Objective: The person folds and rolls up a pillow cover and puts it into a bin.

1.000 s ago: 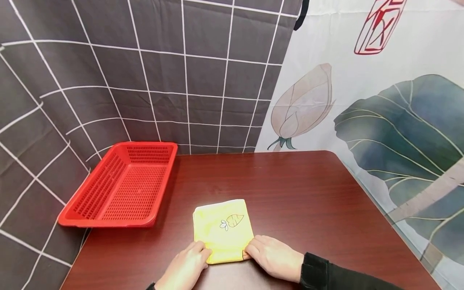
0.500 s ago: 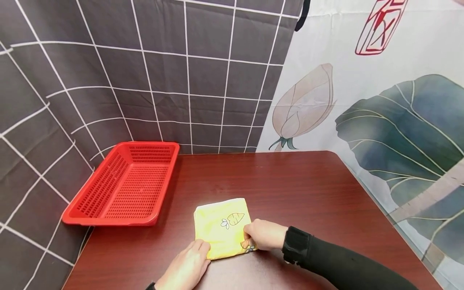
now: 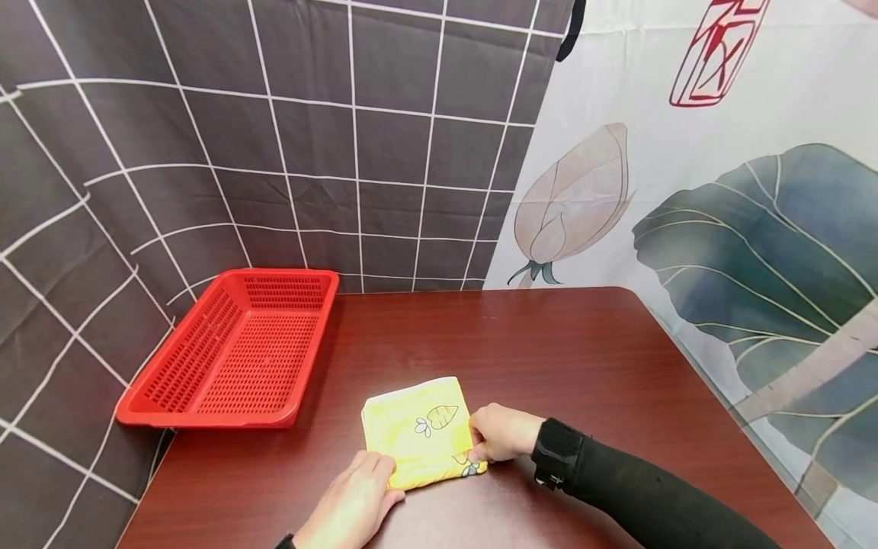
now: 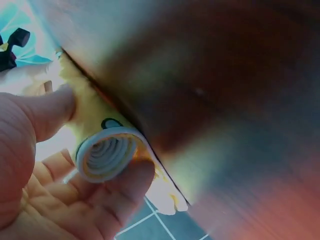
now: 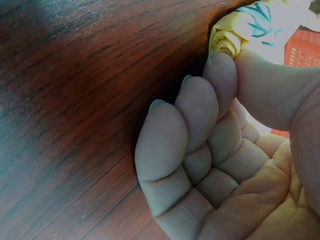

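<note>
A yellow cloth (image 3: 415, 428) with a printed carrot-like drawing lies on the table, its near edge rolled up into a tube. My left hand (image 3: 355, 492) holds the near left end of this roll. Seen from the left wrist, the rolled end (image 4: 107, 155) has spiral layers, with the thumb on one side and curled fingers on the other. My right hand (image 3: 504, 433) pinches the right end of the roll between thumb and forefinger. In the right wrist view that yellow end (image 5: 227, 40) sticks out above the forefinger, and the other fingers (image 5: 162, 140) are curled.
A red plastic basket (image 3: 291, 408) with perforated sides stands at the table's left. The brown table (image 3: 549, 343) reaches back to a grey gridded curtain (image 3: 394, 145). A white cloth with leaf prints (image 3: 617, 84) hangs along the right side.
My right hand has shifted away from me, now pinching the cloth's right side. Printed fabric has come up at the near right corner as the edge turned over. The left hand stays about put.
</note>
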Demonstrator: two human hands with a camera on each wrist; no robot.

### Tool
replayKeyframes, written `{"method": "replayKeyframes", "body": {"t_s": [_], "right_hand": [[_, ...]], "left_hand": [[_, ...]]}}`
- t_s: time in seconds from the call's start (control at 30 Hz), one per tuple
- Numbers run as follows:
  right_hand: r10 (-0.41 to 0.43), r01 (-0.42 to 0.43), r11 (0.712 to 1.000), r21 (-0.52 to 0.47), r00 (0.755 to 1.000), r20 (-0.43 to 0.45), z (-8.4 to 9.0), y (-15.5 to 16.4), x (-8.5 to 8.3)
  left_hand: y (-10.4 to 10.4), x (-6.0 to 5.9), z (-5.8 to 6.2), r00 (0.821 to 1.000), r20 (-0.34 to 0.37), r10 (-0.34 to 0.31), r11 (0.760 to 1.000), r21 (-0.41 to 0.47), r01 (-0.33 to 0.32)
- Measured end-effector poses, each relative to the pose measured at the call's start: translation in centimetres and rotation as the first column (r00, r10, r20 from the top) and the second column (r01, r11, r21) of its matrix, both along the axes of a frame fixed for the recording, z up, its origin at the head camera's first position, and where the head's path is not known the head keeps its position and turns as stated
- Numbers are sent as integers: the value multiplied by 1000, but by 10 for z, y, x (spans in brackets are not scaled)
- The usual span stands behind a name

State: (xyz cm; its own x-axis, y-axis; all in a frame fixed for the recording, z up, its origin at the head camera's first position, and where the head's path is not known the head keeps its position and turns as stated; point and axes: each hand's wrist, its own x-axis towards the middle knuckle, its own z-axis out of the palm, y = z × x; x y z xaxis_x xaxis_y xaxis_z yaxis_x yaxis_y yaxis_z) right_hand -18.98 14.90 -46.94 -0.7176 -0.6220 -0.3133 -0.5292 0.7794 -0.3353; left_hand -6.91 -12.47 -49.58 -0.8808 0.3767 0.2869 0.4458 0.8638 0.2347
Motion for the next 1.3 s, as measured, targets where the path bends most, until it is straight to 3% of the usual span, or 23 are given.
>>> {"method": "replayKeyframes", "body": {"t_s": [0.17,0.33,0.47,0.57,0.6,0.7,0.77,0.83,0.97,1.03,1.1,1.2,1.3], "right_hand": [[-7,7,1000,13,1000,-5,0,-1,0],[-8,8,1000,4,998,-62,0,0,3],[113,-130,989,-68,970,-214,-3,4,8],[231,-297,947,-125,894,-383,-9,7,12],[263,-354,926,-134,856,-445,-10,8,14],[321,-484,869,-100,708,-629,-15,11,18],[345,-538,841,-67,627,-698,-17,13,21],[360,-558,829,-43,590,-723,-19,16,23],[359,-532,847,-20,600,-715,-20,19,24],[360,-522,853,12,572,-737,-21,17,24],[364,-521,852,57,509,-780,-22,14,24],[375,-510,848,140,392,-840,-23,10,26],[394,-494,846,200,329,-858,-24,9,33]], "left_hand": [[3,-1,-1,992,-104,77,997,-18,-79],[4,-7,0,979,-176,107,991,-55,-118],[7,-9,3,949,-310,52,985,-141,-100],[8,-8,4,923,-383,-19,967,-241,-80],[8,-8,5,918,-393,-40,958,-275,-76],[8,-7,7,923,-373,-98,935,-353,-43],[6,-6,8,927,-352,-129,926,-378,-14],[4,-6,9,930,-335,-154,922,-386,14],[-2,-10,7,920,-348,-177,935,-352,47],[-5,-12,7,917,-355,-183,941,-334,58],[-6,-14,5,919,-348,-187,943,-325,69],[-8,-16,4,927,-324,-189,945,-316,82],[-9,-16,3,937,-291,-192,947,-305,99]]}}
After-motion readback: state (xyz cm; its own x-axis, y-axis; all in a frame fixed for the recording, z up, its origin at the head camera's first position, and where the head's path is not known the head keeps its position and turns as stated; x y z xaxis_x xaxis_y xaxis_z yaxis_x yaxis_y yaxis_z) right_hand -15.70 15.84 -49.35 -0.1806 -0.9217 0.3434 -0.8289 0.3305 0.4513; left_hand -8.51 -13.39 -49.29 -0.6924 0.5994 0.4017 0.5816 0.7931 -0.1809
